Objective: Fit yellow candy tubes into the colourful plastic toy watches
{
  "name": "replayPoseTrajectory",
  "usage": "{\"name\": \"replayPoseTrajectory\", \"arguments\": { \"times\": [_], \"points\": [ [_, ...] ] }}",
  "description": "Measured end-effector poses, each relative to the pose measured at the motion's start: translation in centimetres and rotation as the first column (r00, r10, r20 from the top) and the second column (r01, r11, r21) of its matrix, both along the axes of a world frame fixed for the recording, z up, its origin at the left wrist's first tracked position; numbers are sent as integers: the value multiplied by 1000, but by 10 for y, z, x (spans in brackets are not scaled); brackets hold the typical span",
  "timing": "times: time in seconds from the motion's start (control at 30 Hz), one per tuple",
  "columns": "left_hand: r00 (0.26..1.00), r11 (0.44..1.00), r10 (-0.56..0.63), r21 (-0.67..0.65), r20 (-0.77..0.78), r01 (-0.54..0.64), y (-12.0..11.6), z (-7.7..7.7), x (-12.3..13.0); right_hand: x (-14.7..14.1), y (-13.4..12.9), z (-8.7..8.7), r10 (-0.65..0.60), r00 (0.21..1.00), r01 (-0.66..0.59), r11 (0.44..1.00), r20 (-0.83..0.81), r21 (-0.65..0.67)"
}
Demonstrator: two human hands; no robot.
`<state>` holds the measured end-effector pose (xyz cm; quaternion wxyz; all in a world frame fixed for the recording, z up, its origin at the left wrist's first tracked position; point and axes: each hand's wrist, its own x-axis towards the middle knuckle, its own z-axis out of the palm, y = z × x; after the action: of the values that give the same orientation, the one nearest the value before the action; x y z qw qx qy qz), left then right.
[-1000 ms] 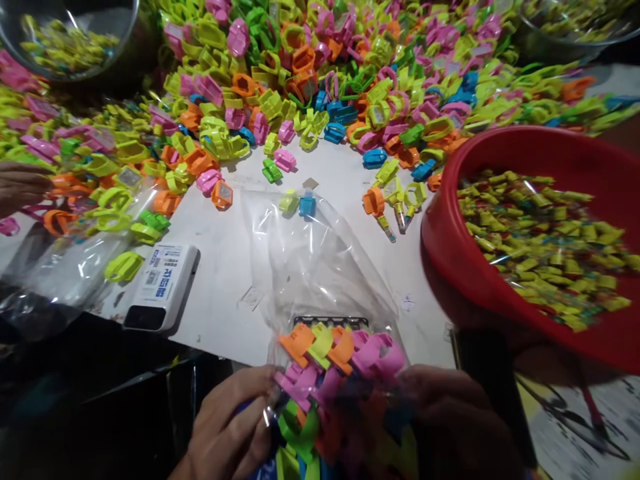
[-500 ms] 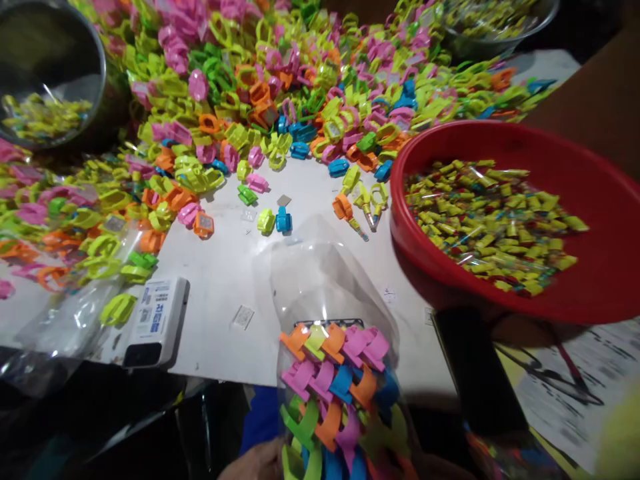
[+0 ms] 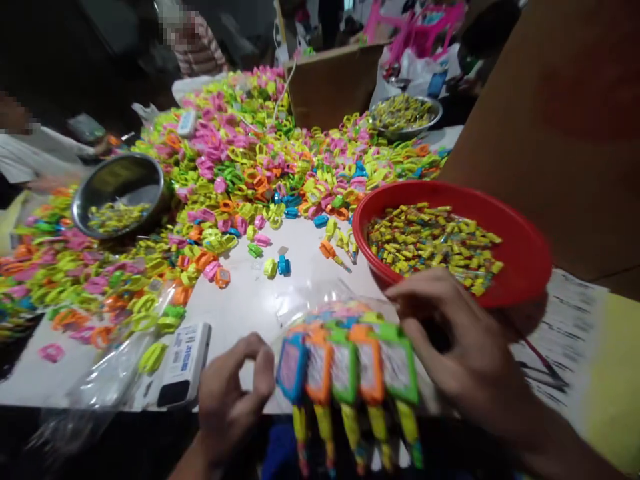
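A clear plastic bag (image 3: 300, 313) full of colourful toy watches stands in front of me at the table's near edge. Its front row has blue, orange and green watches (image 3: 344, 370), with yellow-wrapped candy tubes (image 3: 353, 430) hanging below. My left hand (image 3: 235, 393) is at the bag's left side, fingers curled and thumb against its edge. On the right, my right hand (image 3: 450, 347) grips the bag's upper side between thumb and fingers; motion blurs the fingertips. Beyond the bag lie a loose yellow-green watch (image 3: 271, 268) and a blue watch (image 3: 284, 265).
A red basin (image 3: 525, 267) of wrapped candies stands at right, papers (image 3: 575, 347) beside it. A large heap of toy watches (image 3: 240, 147) covers the back. Metal bowls (image 3: 155, 180) hold candies. A white device (image 3: 185, 363) lies left. Other people are behind the heap.
The view has tilted up, showing the room behind. The bag has turned so watch faces and candy tubes face me. Both hands have come up to its sides.
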<state>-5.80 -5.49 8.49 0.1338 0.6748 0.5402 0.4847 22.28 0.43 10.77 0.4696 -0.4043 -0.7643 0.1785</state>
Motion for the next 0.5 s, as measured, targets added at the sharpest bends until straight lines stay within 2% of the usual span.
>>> {"name": "replayPoseTrajectory", "arguments": {
  "times": [0.07, 0.17, 0.23, 0.3, 0.37, 0.4, 0.43, 0.5],
  "points": [
    [976, 996, 34, -90, 214, -14, 17, 27, -1, -5, 21, 36, 84, 996, -84, 996, 3, 0],
    [850, 995, -24, -68, 526, 70, 30, 69, 4, -12, 32, 81, 171, 982, -173, 985, -82, -12],
    [774, 995, -75, -9, 629, 103, 34, 98, 10, -15, 35, 105, 181, 968, -184, 983, -175, -2],
    [716, 991, -119, 43, 688, 123, 40, 124, 16, -15, 44, 119, 190, 931, -202, 979, -311, -8],
    [658, 985, -165, 84, 735, 153, 49, 145, 22, -11, 56, 119, 247, 834, -279, 960, -494, 8],
    [626, 980, -191, 108, 756, 168, 55, 152, 26, -6, 62, 112, 238, 769, -300, 954, -593, -6],
    [599, 974, -219, 139, 770, 177, 61, 159, 30, -1, 66, 102, 211, 707, -313, 949, -675, -31],
    [573, 964, -264, 186, 776, 193, 70, 167, 40, 13, 65, 72, 31, 640, -232, 960, -768, -155]
  ]
}}
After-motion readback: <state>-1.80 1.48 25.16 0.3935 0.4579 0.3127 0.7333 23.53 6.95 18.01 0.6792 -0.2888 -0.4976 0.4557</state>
